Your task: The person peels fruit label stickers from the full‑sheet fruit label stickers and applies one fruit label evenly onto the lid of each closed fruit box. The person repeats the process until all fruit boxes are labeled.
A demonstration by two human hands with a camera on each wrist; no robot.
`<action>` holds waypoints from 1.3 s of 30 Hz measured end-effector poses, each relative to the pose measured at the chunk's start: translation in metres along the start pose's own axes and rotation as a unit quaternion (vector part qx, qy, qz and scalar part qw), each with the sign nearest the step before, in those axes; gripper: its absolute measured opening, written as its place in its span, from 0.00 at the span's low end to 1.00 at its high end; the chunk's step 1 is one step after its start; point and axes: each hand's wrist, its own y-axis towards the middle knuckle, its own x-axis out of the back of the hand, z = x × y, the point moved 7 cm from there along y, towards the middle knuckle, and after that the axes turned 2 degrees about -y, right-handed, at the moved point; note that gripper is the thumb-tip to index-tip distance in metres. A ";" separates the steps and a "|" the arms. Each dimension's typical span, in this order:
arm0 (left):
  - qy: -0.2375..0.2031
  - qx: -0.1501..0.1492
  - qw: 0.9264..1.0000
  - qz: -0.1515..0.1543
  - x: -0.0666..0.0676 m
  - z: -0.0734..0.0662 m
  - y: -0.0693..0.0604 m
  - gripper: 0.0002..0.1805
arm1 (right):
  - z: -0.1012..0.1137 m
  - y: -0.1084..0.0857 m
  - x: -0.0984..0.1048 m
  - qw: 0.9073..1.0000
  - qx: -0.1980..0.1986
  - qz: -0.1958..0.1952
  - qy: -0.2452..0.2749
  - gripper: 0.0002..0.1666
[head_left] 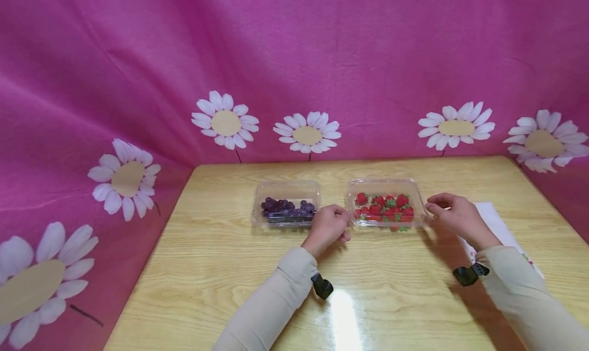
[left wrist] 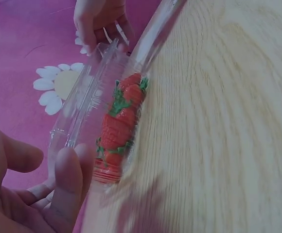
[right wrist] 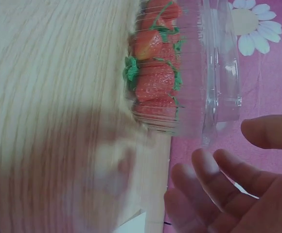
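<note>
A clear plastic clamshell box (head_left: 385,184) of red strawberries (head_left: 390,214) with green leaves stands on the wooden table, its lid down. At its left front corner is my left hand (head_left: 327,229); in the left wrist view the thumb and fingers are spread apart beside the box edge. On the opposite side my right hand (head_left: 460,219) is near the right edge, with loosely bent fingers and a gap between thumb and fingertips in the right wrist view. Left of my left hand sits a second clear box (head_left: 286,187) holding dark purple grapes (head_left: 289,207).
A folded white cloth (head_left: 498,222) with a small printed pattern lies under and beyond my right wrist. Around the table (head_left: 207,269) hangs a pink curtain (head_left: 368,59) with large white daisies. Light glares off the front of the tabletop.
</note>
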 end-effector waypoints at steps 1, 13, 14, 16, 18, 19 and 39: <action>-0.006 0.005 1.000 0.001 0.000 0.000 0.000 0.09 | 0.000 0.000 -0.001 1.000 -0.004 0.007 0.001 0.27; 0.046 0.023 0.999 -0.003 -0.006 -0.001 -0.002 0.12 | -0.001 0.002 -0.011 0.998 -0.025 0.040 0.033 0.30; 0.042 0.026 0.999 -0.004 -0.006 -0.001 -0.002 0.11 | -0.001 0.002 -0.012 0.998 -0.029 0.043 0.038 0.31; 0.035 0.031 0.999 -0.003 -0.007 0.000 -0.002 0.10 | -0.004 0.002 -0.014 0.996 -0.040 0.053 0.055 0.32; 0.028 0.035 0.999 -0.002 -0.007 0.001 -0.003 0.10 | -0.007 0.001 -0.017 0.993 -0.054 0.068 0.079 0.34; 0.024 0.038 0.999 -0.001 -0.008 0.002 -0.003 0.10 | -0.009 0.001 -0.018 0.991 -0.061 0.076 0.093 0.35; -0.023 0.048 0.999 -0.001 -0.015 0.005 0.001 0.11 | -0.020 0.002 -0.026 0.972 -0.079 0.126 0.183 0.24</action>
